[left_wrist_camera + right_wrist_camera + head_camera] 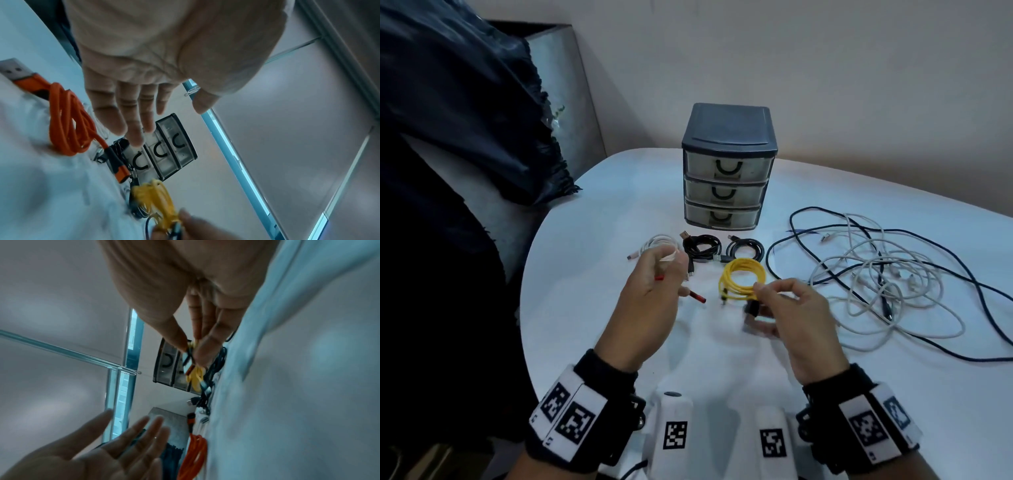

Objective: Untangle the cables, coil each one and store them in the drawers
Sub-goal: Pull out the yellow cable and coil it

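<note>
My right hand [796,317] sits low and right of centre in the head view, fingertips pinched round the near edge of the yellow coil [741,281]; the right wrist view shows thumb and fingers closed on the yellow strands, with a dark plug blurred under the palm. My left hand [650,301] hovers left of centre with fingers straight and spread, holding nothing, as both wrist views show. Beneath it lies the orange coil [72,120], its plug ends [697,297] poking out from under the hand in the head view. The yellow coil lies on the counter [592,308] near mid-frame, partly lifted at my fingers as far as I can tell. Just above it, in a row, lie a white coil [657,244], a black coil [702,247] and a second black coil [744,249]. Above those, centre frame, stands the drawer unit [727,168], three clear drawers with dark handles, all closed. To the right of the frame a tangle [887,277] of white and dark blue cables sprawls loose over the counter, well apart from the coils. A dark cloth [458,113] fills the upper left.
</note>
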Motion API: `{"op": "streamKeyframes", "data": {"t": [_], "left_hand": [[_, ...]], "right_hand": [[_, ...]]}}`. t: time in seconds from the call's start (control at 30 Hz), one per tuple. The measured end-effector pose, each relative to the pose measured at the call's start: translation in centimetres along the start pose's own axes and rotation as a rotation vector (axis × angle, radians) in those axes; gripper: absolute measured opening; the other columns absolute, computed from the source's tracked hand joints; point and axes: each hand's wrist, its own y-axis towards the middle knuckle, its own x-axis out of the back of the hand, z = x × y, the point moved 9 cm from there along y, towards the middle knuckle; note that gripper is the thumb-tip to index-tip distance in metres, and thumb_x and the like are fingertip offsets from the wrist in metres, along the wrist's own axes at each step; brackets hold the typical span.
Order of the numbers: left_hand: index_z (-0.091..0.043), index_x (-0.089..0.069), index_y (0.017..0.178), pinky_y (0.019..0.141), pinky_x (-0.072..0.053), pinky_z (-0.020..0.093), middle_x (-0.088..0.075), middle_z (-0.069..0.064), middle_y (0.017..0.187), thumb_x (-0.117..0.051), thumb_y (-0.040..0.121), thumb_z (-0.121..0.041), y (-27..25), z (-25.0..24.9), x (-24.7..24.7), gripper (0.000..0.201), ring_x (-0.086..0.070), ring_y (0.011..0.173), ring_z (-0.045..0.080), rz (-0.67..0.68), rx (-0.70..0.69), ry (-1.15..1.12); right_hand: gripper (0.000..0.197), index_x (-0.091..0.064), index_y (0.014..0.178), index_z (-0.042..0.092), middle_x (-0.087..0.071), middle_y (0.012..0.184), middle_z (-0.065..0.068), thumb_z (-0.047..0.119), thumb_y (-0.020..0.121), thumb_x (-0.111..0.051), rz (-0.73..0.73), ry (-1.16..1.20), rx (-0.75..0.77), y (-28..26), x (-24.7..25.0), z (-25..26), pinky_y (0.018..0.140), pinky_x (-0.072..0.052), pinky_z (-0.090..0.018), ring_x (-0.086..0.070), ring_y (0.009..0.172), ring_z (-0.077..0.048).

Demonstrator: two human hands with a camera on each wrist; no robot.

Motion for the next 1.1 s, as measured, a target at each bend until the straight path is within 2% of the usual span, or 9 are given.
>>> {"op": "streamKeyframes", "data": {"t": [0.2, 0.33, 0.47, 0.6, 0.7, 0.8, 0.9, 1.0, 1.1], "left_hand": [[-0.024, -0.066, 0.092, 0.069, -0.047, 0.025, -0.071, -0.004, 0.094, -0.053, 0.099, -0.032, 0.0, -0.7, 0.1, 0.017, -0.067, 0.077, 0.008, -0.019, -0.03, -0.046], [-0.02, -0.068, 0.095, 0.067, -0.045, 0.021, -0.072, -0.004, 0.09, -0.057, 0.097, -0.028, 0.1, -0.5, -0.8, 0.014, -0.068, 0.073, 0.005, 0.018, -0.039, -0.034], [-0.021, -0.069, 0.093, 0.067, -0.045, 0.021, -0.073, 0.0, 0.093, -0.059, 0.096, -0.027, 0.0, -0.5, -1.6, 0.012, -0.069, 0.076, 0.011, 0.038, -0.055, -0.019], [-0.023, -0.07, 0.092, 0.07, -0.047, 0.025, -0.073, 0.001, 0.092, -0.059, 0.095, -0.029, -0.1, -0.4, -1.8, 0.012, -0.069, 0.08, 0.016, 0.046, -0.061, -0.001], [-0.023, -0.071, 0.093, 0.069, -0.046, 0.023, -0.074, -0.001, 0.089, -0.058, 0.095, -0.029, 0.1, -0.2, -1.8, 0.014, -0.068, 0.081, 0.015, 0.048, -0.051, 0.007], [-0.021, -0.071, 0.096, 0.065, -0.048, 0.02, -0.075, -0.004, 0.089, -0.057, 0.096, -0.028, 0.2, -0.2, -2.0, 0.015, -0.067, 0.077, 0.008, 0.063, -0.044, -0.001], [-0.017, -0.071, 0.097, 0.059, -0.047, 0.015, -0.075, -0.002, 0.089, -0.058, 0.096, -0.025, 0.3, -0.2, -2.0, 0.015, -0.064, 0.069, 0.003, 0.056, -0.05, -0.04], [-0.017, -0.07, 0.097, 0.057, -0.046, 0.014, -0.075, -0.002, 0.088, -0.057, 0.097, -0.023, 0.6, -0.1, -1.5, 0.015, -0.066, 0.073, 0.005, 0.034, -0.053, -0.052], [-0.018, -0.07, 0.093, 0.059, -0.047, 0.022, -0.074, -0.004, 0.087, -0.057, 0.097, -0.022, 0.8, -0.1, -0.7, 0.014, -0.066, 0.075, 0.009, -0.001, -0.056, -0.081]], "right_hand": [[0.023, -0.07, 0.09, 0.005, -0.073, 0.084, -0.014, 0.025, 0.097, -0.061, 0.106, -0.323, -0.017, -0.3, -0.2, 0.1, 0.055, -0.056, -0.036, -0.072, 0.062, -0.027], [0.014, -0.071, 0.095, 0.018, -0.07, 0.092, 0.006, 0.031, 0.093, -0.065, 0.053, -0.445, 0.169, -0.6, -0.1, 1.5, 0.062, -0.058, -0.038, -0.069, 0.067, -0.012], [0.02, -0.067, 0.108, 0.027, -0.058, 0.116, 0.023, 0.035, 0.1, -0.051, 0.231, -0.627, 0.326, -0.2, -3.0, 1.3, 0.082, -0.045, -0.013, -0.056, 0.099, 0.011], [0.046, -0.068, 0.084, 0.02, -0.061, 0.113, 0.008, 0.053, 0.093, -0.037, 0.424, -0.924, 0.383, -0.2, -5.4, -0.2, 0.089, -0.047, -0.042, -0.056, 0.104, -0.021], [0.057, -0.069, 0.088, 0.028, -0.056, 0.126, 0.014, 0.068, 0.08, -0.029, 0.456, -1.043, 0.338, 0.0, -5.2, -1.4, 0.093, -0.048, -0.044, -0.047, 0.123, -0.015], [0.057, -0.072, 0.1, 0.032, -0.051, 0.137, 0.02, 0.067, 0.081, -0.033, 0.519, -1.033, 0.352, -0.7, -5.7, -1.0, 0.095, -0.048, -0.041, -0.05, 0.123, -0.014], [0.029, -0.066, 0.124, 0.037, -0.034, 0.153, 0.022, 0.04, 0.097, -0.053, 0.554, -0.843, 0.309, -1.2, -5.9, -0.4, 0.106, -0.043, -0.037, -0.04, 0.137, -0.003], [0.045, -0.051, 0.137, 0.044, -0.021, 0.16, 0.02, 0.033, 0.095, -0.061, 0.44, -0.725, 0.331, -1.0, -5.1, 0.6, 0.112, -0.039, -0.037, -0.026, 0.143, 0.003], [0.051, -0.05, 0.137, 0.045, -0.029, 0.157, 0.021, 0.036, 0.09, -0.068, 0.352, -0.67, 0.304, -0.5, -4.0, 1.0, 0.111, -0.04, -0.036, -0.032, 0.141, 0.001]]}}
